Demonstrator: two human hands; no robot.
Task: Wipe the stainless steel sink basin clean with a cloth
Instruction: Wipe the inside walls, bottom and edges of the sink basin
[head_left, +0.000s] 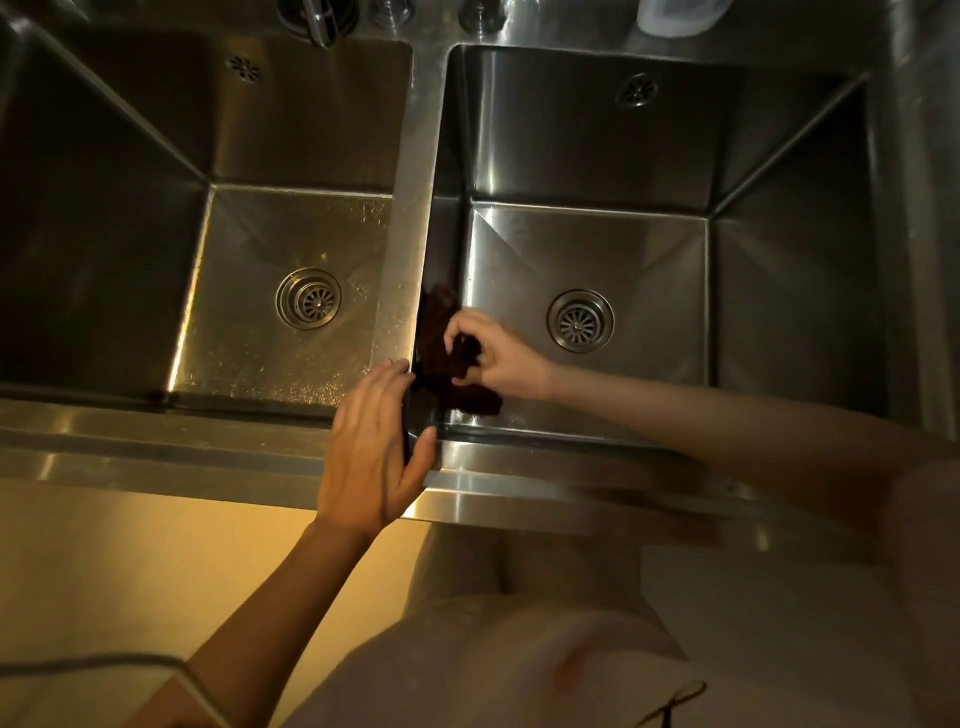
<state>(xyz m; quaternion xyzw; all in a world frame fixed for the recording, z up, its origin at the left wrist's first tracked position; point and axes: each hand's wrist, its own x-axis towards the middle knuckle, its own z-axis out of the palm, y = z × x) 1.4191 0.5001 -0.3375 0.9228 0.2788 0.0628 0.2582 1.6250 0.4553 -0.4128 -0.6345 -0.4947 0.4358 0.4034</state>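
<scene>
Glossy brushed-steel sink basin (587, 244); dark matt cloth (441, 358)

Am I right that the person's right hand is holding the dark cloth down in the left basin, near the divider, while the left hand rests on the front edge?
Not quite: the head view shows the right hand holding the dark cloth in the right basin, against the wall by the divider. The left basin holds no cloth. The left hand does rest on the front edge.

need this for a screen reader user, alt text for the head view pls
A right hand grips a dark cloth against the right basin's left wall. The left hand rests open on the divider; the left basin is speckled with droplets.
</scene>
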